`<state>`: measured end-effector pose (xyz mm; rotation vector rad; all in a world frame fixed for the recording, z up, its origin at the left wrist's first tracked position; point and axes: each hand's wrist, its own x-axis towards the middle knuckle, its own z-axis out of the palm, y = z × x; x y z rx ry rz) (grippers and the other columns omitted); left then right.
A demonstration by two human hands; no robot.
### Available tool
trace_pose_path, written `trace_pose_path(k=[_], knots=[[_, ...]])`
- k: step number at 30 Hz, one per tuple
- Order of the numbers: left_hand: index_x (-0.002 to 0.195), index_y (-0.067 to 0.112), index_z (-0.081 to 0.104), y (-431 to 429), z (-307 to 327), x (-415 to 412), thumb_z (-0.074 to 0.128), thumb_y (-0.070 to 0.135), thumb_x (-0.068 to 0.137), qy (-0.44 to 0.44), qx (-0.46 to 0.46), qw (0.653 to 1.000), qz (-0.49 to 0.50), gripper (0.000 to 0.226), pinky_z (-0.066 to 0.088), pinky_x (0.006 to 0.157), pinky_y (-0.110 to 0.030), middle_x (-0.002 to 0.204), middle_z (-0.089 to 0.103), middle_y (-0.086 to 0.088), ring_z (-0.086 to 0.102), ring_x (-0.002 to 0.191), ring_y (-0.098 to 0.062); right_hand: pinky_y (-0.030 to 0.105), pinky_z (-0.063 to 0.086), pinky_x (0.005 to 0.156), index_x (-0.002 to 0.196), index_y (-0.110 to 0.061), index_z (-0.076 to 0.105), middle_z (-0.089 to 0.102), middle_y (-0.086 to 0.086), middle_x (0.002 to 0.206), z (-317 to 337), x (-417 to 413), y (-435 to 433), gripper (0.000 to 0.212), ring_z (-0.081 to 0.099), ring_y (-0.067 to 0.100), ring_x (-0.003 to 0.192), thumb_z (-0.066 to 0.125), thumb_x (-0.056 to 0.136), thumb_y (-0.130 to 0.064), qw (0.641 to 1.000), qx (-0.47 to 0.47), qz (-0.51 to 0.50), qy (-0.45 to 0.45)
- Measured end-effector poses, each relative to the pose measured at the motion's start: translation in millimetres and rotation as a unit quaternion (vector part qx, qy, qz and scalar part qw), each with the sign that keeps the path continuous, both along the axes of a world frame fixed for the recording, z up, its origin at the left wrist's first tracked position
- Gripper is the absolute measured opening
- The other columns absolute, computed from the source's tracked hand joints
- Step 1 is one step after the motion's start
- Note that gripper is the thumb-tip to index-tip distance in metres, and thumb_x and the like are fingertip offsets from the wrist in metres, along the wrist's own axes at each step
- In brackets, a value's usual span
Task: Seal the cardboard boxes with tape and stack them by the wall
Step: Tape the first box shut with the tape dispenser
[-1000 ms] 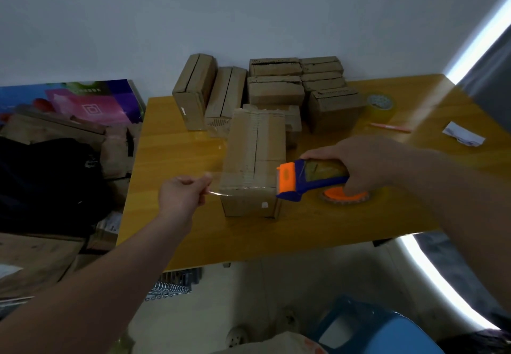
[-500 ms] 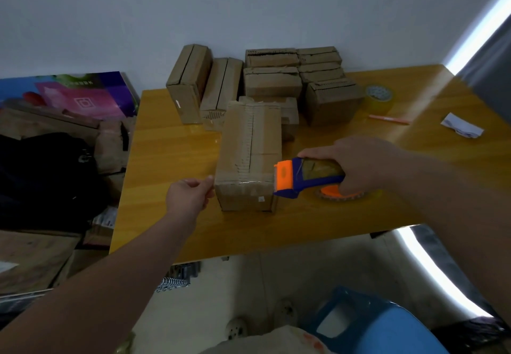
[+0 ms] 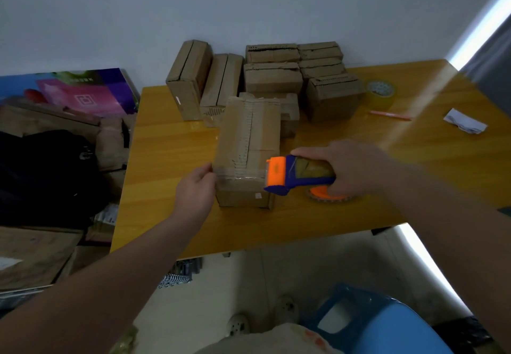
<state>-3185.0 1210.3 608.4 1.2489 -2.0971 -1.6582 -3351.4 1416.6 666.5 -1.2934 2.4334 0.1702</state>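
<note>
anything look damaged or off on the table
Yes. The brown cardboard box being taped has a ragged, peeled strip along its top seam, exposing corrugation. The stacked cardboard boxes by the wall show torn upper edges too. A crumpled white paper lies on the yellow wooden table.

Dispenser point(image 3: 277, 174) handle hidden under right hand point(image 3: 351, 168) — grip of left hand point(image 3: 195, 189) at box point(image 3: 249, 132) side unclear; stool point(image 3: 392, 326) cut off below.
</note>
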Motion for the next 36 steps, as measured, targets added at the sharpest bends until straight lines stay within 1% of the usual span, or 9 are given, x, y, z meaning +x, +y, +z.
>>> trace_pose_path(k=[2, 4, 6, 7, 9, 10, 12, 25, 36], knots=[[0.148, 0.016, 0.033, 1.7, 1.5, 0.6, 0.039, 0.018, 0.101, -0.021, -0.015, 0.998, -0.050, 0.048, 0.037, 0.097, -0.038, 0.147, 0.041, -0.002, 0.041, 0.128, -0.022, 0.038, 0.050, 0.085, 0.147, -0.054, 0.006, 0.037, -0.008, 0.104, -2.5, 1.5, -1.2, 0.086, 0.037, 0.010, 0.094, 0.063, 0.083, -0.058, 1.000, -0.004, -0.004, -0.001], [0.152, 0.016, 0.021, -0.5, 2.6, -1.0, 0.039, 0.022, 0.102, -0.051, -0.029, 0.992, -0.114, 0.053, 0.036, 0.086, -0.035, 0.143, 0.041, -0.004, 0.044, 0.115, -0.022, 0.037, 0.049, 0.084, 0.147, -0.054, 0.006, 0.035, -0.008, 0.102, -3.0, 1.9, -0.7, 0.086, 0.036, 0.010, 0.093, 0.063, 0.083, -0.057, 1.000, -0.007, -0.008, 0.000], [0.151, 0.016, 0.016, -2.3, 2.2, -1.1, 0.043, 0.026, 0.099, -0.090, -0.088, 0.975, -0.184, 0.059, 0.042, 0.089, -0.038, 0.140, 0.038, -0.003, 0.046, 0.113, -0.025, 0.035, 0.048, 0.083, 0.147, -0.054, 0.006, 0.033, -0.008, 0.101, -3.0, 2.2, 1.2, 0.086, 0.035, 0.010, 0.092, 0.063, 0.083, -0.057, 1.000, -0.007, -0.010, -0.002], [0.150, 0.015, 0.013, -3.2, -0.4, -0.1, 0.046, 0.029, 0.097, -0.131, -0.157, 0.952, -0.227, 0.064, 0.042, 0.097, -0.043, 0.150, 0.028, -0.007, 0.043, 0.124, -0.029, 0.034, 0.047, 0.082, 0.147, -0.054, 0.006, 0.033, -0.008, 0.100, -3.1, 2.5, 2.0, 0.086, 0.035, 0.010, 0.092, 0.063, 0.084, -0.057, 1.000, -0.007, -0.011, -0.002], [0.152, 0.012, -0.004, -0.7, -9.8, 3.3, 0.045, 0.037, 0.094, -0.223, -0.326, 0.867, -0.304, 0.080, 0.018, 0.117, -0.050, 0.160, -0.008, -0.010, 0.006, 0.147, -0.030, 0.034, 0.047, 0.081, 0.147, -0.054, 0.006, 0.034, -0.008, 0.100, -3.8, 2.9, 3.3, 0.085, 0.035, 0.010, 0.092, 0.062, 0.084, -0.057, 1.000, -0.010, -0.010, -0.003], [0.152, 0.011, -0.010, 1.3, -13.6, 4.8, 0.043, 0.041, 0.094, -0.247, -0.387, 0.828, -0.322, 0.083, 0.005, 0.118, -0.050, 0.159, -0.017, -0.009, -0.009, 0.147, -0.027, 0.033, 0.047, 0.080, 0.147, -0.054, 0.006, 0.034, -0.008, 0.099, -4.5, 3.1, 3.2, 0.085, 0.035, 0.010, 0.092, 0.063, 0.084, -0.056, 1.000, -0.012, -0.009, -0.003], [0.151, 0.011, -0.012, 5.9, -15.3, 5.8, 0.037, 0.048, 0.094, -0.255, -0.444, 0.790, -0.337, 0.084, -0.005, 0.116, -0.049, 0.159, -0.019, -0.009, -0.017, 0.146, -0.023, 0.033, 0.046, 0.078, 0.147, -0.054, 0.006, 0.034, -0.008, 0.099, -5.5, 2.6, 2.9, 0.086, 0.036, 0.010, 0.090, 0.063, 0.084, -0.056, 1.000, -0.014, -0.007, -0.001], [0.153, 0.015, -0.006, 36.0, -8.7, -21.0, 0.048, 0.045, 0.091, -0.143, -0.430, 0.771, -0.447, 0.087, -0.005, 0.118, -0.036, 0.161, -0.007, -0.006, -0.006, 0.148, -0.018, 0.034, 0.047, 0.085, 0.148, -0.053, 0.005, 0.034, -0.007, 0.104, -6.4, 2.7, 4.6, 0.089, 0.035, 0.009, 0.096, 0.066, 0.083, -0.051, 1.000, -0.020, -0.013, -0.002], [0.152, 0.023, -0.009, 30.0, -15.4, -19.2, 0.052, 0.048, 0.088, -0.141, -0.460, 0.746, -0.460, 0.092, 0.000, 0.121, -0.037, 0.161, -0.009, -0.006, -0.006, 0.148, -0.019, 0.034, 0.045, 0.087, 0.148, -0.052, 0.006, 0.032, -0.008, 0.105, -4.8, -4.2, 11.3, 0.087, 0.035, 0.010, 0.100, 0.065, 0.085, -0.050, 1.000, -0.013, -0.003, -0.023]])
